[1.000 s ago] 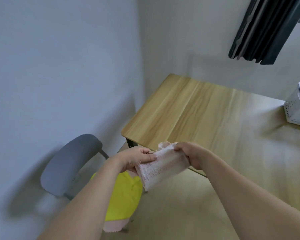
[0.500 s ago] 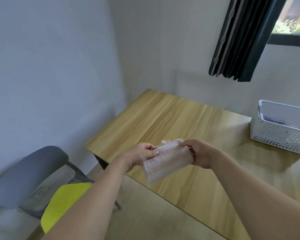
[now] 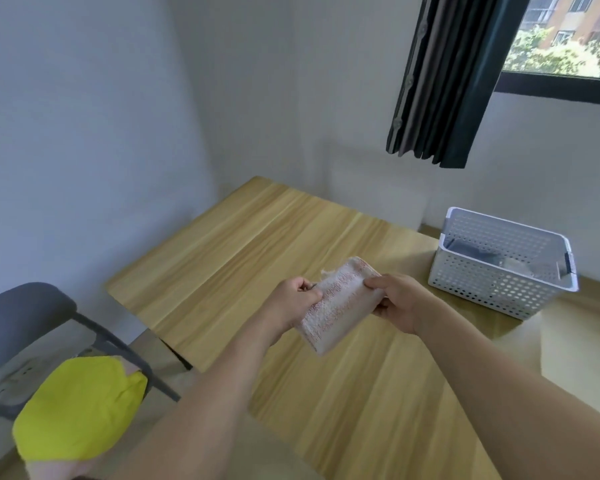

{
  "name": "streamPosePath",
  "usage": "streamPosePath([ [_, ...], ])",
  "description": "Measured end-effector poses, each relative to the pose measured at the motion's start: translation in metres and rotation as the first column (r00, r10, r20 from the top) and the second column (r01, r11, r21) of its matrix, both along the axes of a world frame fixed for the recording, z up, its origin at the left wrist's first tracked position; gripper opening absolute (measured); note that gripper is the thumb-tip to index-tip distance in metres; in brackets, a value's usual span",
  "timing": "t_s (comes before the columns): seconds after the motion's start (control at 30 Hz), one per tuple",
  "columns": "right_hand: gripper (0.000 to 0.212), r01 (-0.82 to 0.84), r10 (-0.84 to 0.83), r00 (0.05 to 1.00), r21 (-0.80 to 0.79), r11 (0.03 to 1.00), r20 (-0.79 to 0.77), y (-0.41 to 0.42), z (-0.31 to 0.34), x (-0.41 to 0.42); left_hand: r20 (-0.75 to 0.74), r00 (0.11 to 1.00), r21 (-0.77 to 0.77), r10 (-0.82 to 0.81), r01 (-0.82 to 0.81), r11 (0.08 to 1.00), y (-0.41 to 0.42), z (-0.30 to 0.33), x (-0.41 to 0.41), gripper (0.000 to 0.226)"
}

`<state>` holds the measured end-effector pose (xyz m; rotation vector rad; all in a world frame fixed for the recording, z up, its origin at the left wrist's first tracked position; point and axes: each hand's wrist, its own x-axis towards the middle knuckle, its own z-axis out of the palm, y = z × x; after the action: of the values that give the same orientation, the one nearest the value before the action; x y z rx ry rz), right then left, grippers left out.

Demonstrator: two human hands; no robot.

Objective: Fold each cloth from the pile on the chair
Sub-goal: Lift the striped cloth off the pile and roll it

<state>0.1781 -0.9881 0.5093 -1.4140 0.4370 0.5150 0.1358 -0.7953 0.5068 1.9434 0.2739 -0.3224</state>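
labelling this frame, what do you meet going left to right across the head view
grey chair → yellow cloth → left hand → pink-and-white folded cloth → right hand → white perforated basket

**No readable text in view**

Nothing legible appears anywhere: no label, brand, number or sign. The folded cloth (image 3: 336, 308) held between the left hand (image 3: 293, 303) and right hand (image 3: 400, 303) carries only a speckled red pattern (not lettering). The white basket (image 3: 499, 289), beyond the right hand, is unmarked.

Basket (image 3: 499, 287) set at table's (image 3: 257, 244) right edge; chair (image 3: 25, 317) placed off left edge, cloth pile (image 3: 77, 410) on it.
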Motion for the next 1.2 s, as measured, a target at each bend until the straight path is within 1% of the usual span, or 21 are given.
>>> streamPosePath([
  [0.07,0.025,-0.033,0.033,0.999,0.004,0.999,0.034,-0.04,-0.001,0.012,0.031,0.999,0.014,0.028,-0.028,1.0,-0.041,0.0,0.005,0.014],
  [0.13,0.027,-0.026,0.025,0.998,0.016,1.0,0.063,-0.057,-0.006,0.021,0.058,0.998,0.149,-0.018,0.009,0.989,-0.056,0.0,0.006,0.019],
  [0.17,0.029,-0.046,0.044,0.995,0.017,0.999,0.084,-0.075,-0.008,0.028,0.075,0.997,0.217,-0.017,0.001,0.976,-0.075,-0.001,0.007,0.022],
  [0.2,0.031,-0.09,0.088,0.991,0.015,0.996,0.098,-0.093,-0.008,0.034,0.089,0.996,0.253,0.011,-0.033,0.967,-0.095,0.0,0.007,0.022],
  [0.27,0.03,-0.144,0.143,0.984,0.007,0.99,0.105,-0.126,-0.006,0.045,0.099,0.993,0.263,0.061,-0.085,0.961,-0.131,0.005,0.008,0.02],
  [0.33,0.025,-0.175,0.176,0.979,-0.014,0.984,0.105,-0.156,0.0,0.051,0.088,0.993,0.277,0.081,-0.103,0.955,-0.164,0.009,0.011,0.018],
  [0.43,0.026,-0.176,0.183,0.975,-0.063,0.982,0.126,-0.197,0.014,0.065,0.114,0.989,0.272,0.097,-0.125,0.954,-0.209,0.017,0.024,0.018],
  [0.47,0.025,-0.181,0.194,0.97,-0.095,0.979,0.149,-0.209,0.019,0.073,0.128,0.987,0.26,0.1,-0.131,0.957,-0.223,0.019,0.031,0.017],
  [0.53,0.022,-0.184,0.228,0.951,-0.209,0.96,0.208,-0.234,0.027,0.091,0.145,0.986,0.261,0.082,-0.118,0.958,-0.249,0.022,0.052,0.015],
  [0.6,0.025,-0.192,0.287,0.921,-0.333,0.923,0.264,-0.259,0.033,0.119,0.162,0.985,0.257,0.06,-0.101,0.961,-0.276,0.021,0.08,0.013],
  [0.67,0.025,-0.165,0.32,0.895,-0.436,0.885,0.312,-0.285,0.035,0.156,0.168,0.982,0.232,0.086,-0.124,0.965,-0.305,0.018,0.111,0.013],
  [0.73,0.025,-0.163,0.367,0.872,-0.513,0.843,0.326,-0.312,0.033,0.192,0.162,0.979,0.218,0.122,-0.156,0.963,-0.338,0.011,0.144,0.014],
  [0.83,0.029,-0.187,0.469,0.821,-0.622,0.76,0.326,-0.353,0.02,0.251,0.159,0.975,0.239,0.157,-0.192,0.952,-0.386,-0.005,0.199,0.012],
  [0.9,0.03,-0.189,0.537,0.788,-0.711,0.677,0.301,-0.381,0.007,0.284,0.117,0.979,0.241,0.168,-0.192,0.951,-0.415,-0.019,0.238,0.007],
  [0.93,0.031,-0.192,0.586,0.764,-0.77,0.608,0.271,-0.395,-0.002,0.297,0.086,0.983,0.26,0.161,-0.179,0.949,-0.429,-0.027,0.255,0.005],
  [1.03,0.04,-0.231,0.718,0.688,-0.905,0.358,0.108,-0.436,-0.034,0.325,-0.07,0.995,0.316,0.07,-0.044,0.948,-0.469,-0.057,0.294,0.01],
  [1.1,0.036,-0.249,0.766,0.642,-0.951,0.181,-0.022,-0.456,-0.058,0.335,-0.18,0.983,0.36,-0.027,0.091,0.929,-0.494,-0.078,0.309,0.018],
  [1.17,0.029,-0.245,0.809,0.566,-0.969,-0.018,-0.158,-0.466,-0.081,0.34,-0.284,0.957,0.368,-0.064,0.17,0.914,-0.513,-0.095,0.318,0.026],
  [1.2,0.029,-0.233,0.823,0.522,-0.965,-0.117,-0.226,-0.468,-0.091,0.341,-0.327,0.942,0.38,-0.079,0.207,0.901,-0.52,-0.103,0.322,0.025],
])
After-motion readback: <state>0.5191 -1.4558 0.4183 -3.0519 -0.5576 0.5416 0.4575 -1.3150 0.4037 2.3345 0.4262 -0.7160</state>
